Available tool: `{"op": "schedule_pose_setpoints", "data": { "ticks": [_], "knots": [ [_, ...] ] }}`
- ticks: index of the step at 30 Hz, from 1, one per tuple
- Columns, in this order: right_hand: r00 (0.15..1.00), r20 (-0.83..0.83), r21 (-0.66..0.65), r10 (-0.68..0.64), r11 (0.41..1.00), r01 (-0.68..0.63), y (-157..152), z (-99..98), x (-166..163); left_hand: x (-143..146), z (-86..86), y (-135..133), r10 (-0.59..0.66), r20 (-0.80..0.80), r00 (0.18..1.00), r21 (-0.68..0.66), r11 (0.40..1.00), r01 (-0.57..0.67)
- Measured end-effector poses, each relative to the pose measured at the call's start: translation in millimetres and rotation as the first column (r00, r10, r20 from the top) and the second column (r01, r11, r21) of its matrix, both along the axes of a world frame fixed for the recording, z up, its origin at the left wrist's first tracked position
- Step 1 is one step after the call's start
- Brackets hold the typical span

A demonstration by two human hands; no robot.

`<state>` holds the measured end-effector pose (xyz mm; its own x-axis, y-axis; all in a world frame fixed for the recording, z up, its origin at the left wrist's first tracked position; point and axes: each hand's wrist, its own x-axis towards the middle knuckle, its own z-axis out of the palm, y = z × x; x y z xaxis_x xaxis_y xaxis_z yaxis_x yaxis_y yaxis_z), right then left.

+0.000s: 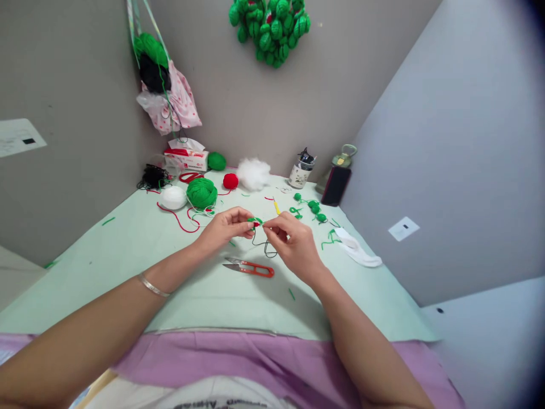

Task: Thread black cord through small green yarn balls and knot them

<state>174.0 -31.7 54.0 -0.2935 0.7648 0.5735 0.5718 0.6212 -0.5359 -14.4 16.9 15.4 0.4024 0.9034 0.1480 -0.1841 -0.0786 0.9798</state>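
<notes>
My left hand point(227, 227) pinches a small crocheted piece point(256, 222) in green, red and white. Close against its right side, the fingertips of my right hand point(292, 241) are pressed together; what they grip is too small to make out. A thin dark thread point(268, 248) loops down onto the table below the piece. Orange-handled thread snips point(251, 268) lie just beneath my hands, blades to the left. Beyond my right hand is a yellow-handled crochet hook point(276, 207).
Yarn balls in green point(202, 193), white point(173, 197) and red point(230, 181) stand left, near white stuffing point(254, 174). Small green crocheted pieces point(315, 208) lie right, before a phone point(336, 186) leaning on a bottle point(344, 156). A pen cup point(301, 172) stands at the back wall.
</notes>
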Motion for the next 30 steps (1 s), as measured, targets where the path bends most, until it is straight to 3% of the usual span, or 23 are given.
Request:
{"op": "schedule_pose_setpoints", "data": {
  "ticks": [13, 21, 25, 28, 30],
  "knots": [
    [0.995, 0.079, -0.086, -0.06, 0.994, 0.067, 1.2, -1.1, -2.3, 1.3, 10.6, -6.6, 0.075, -0.045, 0.996, 0.037, 0.997, -0.074],
    [0.995, 0.01, -0.154, -0.097, 0.983, 0.097, 1.5, -6.2, -4.5, 2.2, 9.0, -9.7, 0.161, -0.13, 0.978, 0.197, 0.971, -0.134],
    [0.993, -0.031, -0.171, -0.113, 0.98, 0.106, 2.9, -11.8, -8.8, 4.1, 3.5, -14.1, 0.276, -0.194, 0.941, 0.397, 0.899, -0.182],
    [0.992, -0.085, -0.192, -0.094, 0.978, 0.076, 5.6, -16.1, -10.3, 4.1, 0.6, -16.2, 0.323, -0.223, 0.919, 0.58, 0.803, -0.141],
    [0.986, -0.145, -0.215, -0.087, 0.975, 0.054, 8.3, -16.5, -8.5, 3.7, 0.7, -17.1, 0.334, -0.228, 0.914, 0.63, 0.767, -0.123]
  ]
}}
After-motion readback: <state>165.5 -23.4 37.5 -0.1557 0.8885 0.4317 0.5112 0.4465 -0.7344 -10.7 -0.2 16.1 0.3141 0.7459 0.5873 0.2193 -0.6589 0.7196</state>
